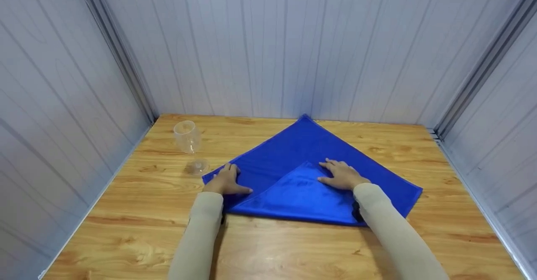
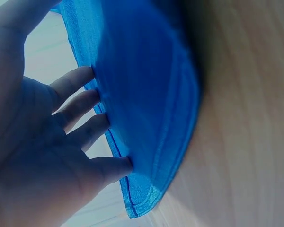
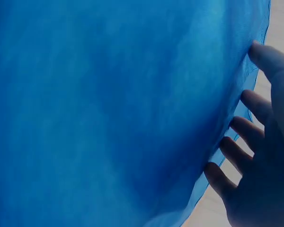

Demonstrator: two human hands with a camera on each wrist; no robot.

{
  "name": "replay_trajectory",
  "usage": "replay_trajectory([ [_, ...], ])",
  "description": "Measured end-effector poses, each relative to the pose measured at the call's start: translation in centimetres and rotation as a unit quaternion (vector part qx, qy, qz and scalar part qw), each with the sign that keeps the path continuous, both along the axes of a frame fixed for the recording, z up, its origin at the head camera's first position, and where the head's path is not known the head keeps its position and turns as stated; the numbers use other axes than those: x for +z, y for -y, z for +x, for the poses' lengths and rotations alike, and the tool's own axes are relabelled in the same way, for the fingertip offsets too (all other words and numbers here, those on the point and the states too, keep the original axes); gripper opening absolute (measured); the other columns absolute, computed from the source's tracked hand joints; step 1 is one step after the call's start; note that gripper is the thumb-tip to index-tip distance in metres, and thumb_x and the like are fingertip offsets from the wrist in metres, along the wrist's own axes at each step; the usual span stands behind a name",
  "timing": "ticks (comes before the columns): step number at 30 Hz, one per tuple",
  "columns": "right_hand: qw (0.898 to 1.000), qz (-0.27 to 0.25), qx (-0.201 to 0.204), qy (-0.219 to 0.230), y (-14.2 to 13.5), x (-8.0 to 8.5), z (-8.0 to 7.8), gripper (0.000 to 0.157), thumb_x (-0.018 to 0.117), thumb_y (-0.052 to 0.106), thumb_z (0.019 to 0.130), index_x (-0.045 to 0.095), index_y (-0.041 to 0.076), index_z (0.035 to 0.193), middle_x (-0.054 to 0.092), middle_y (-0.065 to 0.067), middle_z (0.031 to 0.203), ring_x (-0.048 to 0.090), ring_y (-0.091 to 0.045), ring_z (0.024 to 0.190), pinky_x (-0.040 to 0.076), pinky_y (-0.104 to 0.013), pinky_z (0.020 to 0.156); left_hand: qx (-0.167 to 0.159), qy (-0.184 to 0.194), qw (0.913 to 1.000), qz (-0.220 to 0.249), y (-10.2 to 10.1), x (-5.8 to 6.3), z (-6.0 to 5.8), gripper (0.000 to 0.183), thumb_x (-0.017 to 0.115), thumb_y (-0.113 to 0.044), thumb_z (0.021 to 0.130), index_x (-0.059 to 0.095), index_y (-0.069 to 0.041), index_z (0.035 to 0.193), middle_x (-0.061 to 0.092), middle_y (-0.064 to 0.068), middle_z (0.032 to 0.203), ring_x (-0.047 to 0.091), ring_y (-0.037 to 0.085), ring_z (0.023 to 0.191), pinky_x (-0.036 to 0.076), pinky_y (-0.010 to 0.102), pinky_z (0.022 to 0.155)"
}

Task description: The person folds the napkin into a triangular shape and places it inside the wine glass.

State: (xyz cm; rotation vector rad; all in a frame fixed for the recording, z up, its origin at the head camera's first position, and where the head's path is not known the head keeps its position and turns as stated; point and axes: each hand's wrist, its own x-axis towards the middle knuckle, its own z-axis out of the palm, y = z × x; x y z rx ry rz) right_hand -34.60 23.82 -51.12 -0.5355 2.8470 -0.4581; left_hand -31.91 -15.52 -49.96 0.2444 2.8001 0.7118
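A blue cloth [image 1: 293, 150] lies spread on the wooden table, its near corner folded over into a shiny triangular flap [image 1: 298, 200] that points away from me. My left hand [image 1: 226, 183] rests on the cloth's left corner, fingers spread. In the left wrist view the fingertips [image 2: 97, 123] touch the cloth close to its hemmed edge. On the right side of the flap lies my right hand [image 1: 342, 175], its fingers spread out. The right wrist view has those fingertips [image 3: 234, 123] on the blue fabric. Neither hand grips the cloth.
A clear stemmed glass [image 1: 187, 137] stands on the table [image 1: 142, 221] at the back left, a short way beyond my left hand. Pale panel walls [image 1: 260, 49] enclose the table at the back and both sides.
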Motion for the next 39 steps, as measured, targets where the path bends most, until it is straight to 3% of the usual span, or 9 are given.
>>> replay_trajectory([
  [7,1.000,0.016,0.010,0.006,-0.2,0.1,0.3,0.070,0.051,0.052,0.101,0.035,0.011,0.156,0.025,-0.019,0.161,0.021,-0.046,0.146,0.019,-0.064,0.114,0.006,0.006,1.0000,-0.004,-0.1,0.2,0.2,0.082,0.084,-0.049,0.077,0.050,-0.002,0.134,0.043,0.021,0.143,0.042,0.044,0.134,0.029,0.064,0.109],
  [15,0.999,0.021,0.004,0.025,-0.4,-0.2,1.0,0.071,0.051,0.052,0.101,0.034,0.012,0.157,0.024,-0.018,0.162,0.019,-0.046,0.147,0.018,-0.065,0.113,-0.015,0.000,0.9998,-0.010,-0.3,-0.3,0.7,0.082,0.084,-0.049,0.078,0.050,0.001,0.133,0.045,0.023,0.140,0.040,0.042,0.136,0.024,0.068,0.110],
  [29,0.999,0.027,0.016,0.014,-0.7,-0.3,2.7,0.072,0.051,0.052,0.101,0.035,0.009,0.156,0.026,-0.021,0.161,0.023,-0.047,0.144,0.022,-0.067,0.111,-0.030,-0.017,0.9991,-0.025,-0.4,-0.7,2.1,0.080,0.083,-0.053,0.077,0.052,-0.001,0.129,0.049,0.022,0.134,0.044,0.041,0.132,0.027,0.067,0.109],
  [39,0.999,0.033,0.017,-0.003,-1.0,-0.2,4.1,0.070,0.051,0.052,0.101,0.037,0.010,0.156,0.028,-0.020,0.160,0.025,-0.046,0.144,0.024,-0.068,0.110,-0.031,-0.015,0.9990,-0.030,-0.7,-0.7,3.1,0.084,0.082,-0.056,0.077,0.050,0.000,0.133,0.045,0.024,0.141,0.041,0.043,0.134,0.026,0.067,0.109],
])
